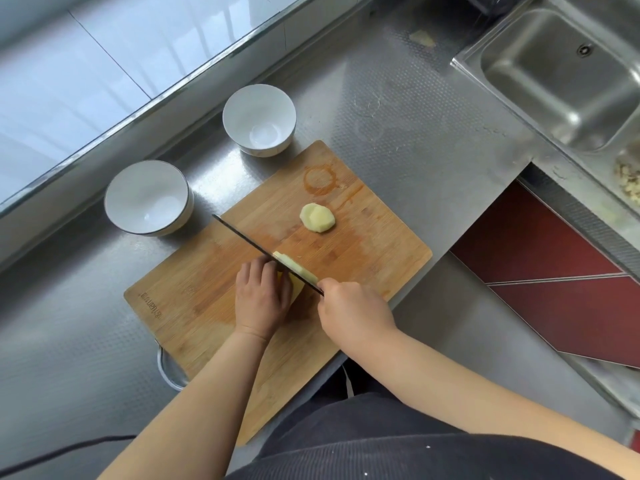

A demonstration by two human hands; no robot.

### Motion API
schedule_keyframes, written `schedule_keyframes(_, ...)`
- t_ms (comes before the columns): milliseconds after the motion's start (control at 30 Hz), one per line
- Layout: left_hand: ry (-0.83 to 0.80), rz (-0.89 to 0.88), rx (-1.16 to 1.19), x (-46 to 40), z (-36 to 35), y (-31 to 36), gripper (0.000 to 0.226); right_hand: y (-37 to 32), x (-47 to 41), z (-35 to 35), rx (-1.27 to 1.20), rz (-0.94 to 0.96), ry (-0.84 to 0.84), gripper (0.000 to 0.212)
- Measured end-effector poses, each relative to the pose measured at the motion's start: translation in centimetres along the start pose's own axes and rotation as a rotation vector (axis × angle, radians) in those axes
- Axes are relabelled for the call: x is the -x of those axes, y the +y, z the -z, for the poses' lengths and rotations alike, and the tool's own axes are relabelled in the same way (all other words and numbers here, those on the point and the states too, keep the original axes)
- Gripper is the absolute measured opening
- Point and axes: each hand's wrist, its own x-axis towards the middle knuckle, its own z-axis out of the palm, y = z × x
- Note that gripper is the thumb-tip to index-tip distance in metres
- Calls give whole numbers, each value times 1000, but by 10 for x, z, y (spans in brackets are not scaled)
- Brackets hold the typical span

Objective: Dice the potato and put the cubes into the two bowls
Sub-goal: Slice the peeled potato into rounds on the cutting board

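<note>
Head view looks down on a wooden cutting board (194, 299) lying askew on a steel bench (408, 133). The left hand (262, 300) lies over the potato (297, 287), fingers curled down on it in a holding grip, so only a yellow edge of the potato shows beside the hand. The right hand (353, 311) has its grip clamped round the handle of a knife (256, 247), whose dark blade stands edge-down against the potato, with a pale slice (296, 268) leaning on the blade's far side. Two more cut slices (318, 218) lie stacked further up the board. Two white bowls sit just off the board's far edge: one bowl (147, 192) to the left, the other bowl (258, 114) beyond it. A sink (554, 64) lies at the upper right.
</note>
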Motion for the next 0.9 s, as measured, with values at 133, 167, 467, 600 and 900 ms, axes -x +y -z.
schedule_keyframes(133, 1, 1, 9, 0, 0, -1, 28, -1, 0, -1, 24, 0, -3, 28)
schedule_keyframes(167, 0, 3, 10, 0, 0, -1, 28, -2, 0, -1, 23, -5, -5, 28)
schedule_keyframes(467, 9, 13, 24, 0, 0, 0, 29, -4, -6, -1, 40, -41, -42, 23)
schedule_keyframes(600, 50, -13, 40, -1, 0, 0, 25, -3, -13, 0, 36, -76, -80, 19)
schedule_keyframes(900, 69, -20, 62, -1, -1, -1, 21, -2, -25, -7, 37, -121, -134, 17)
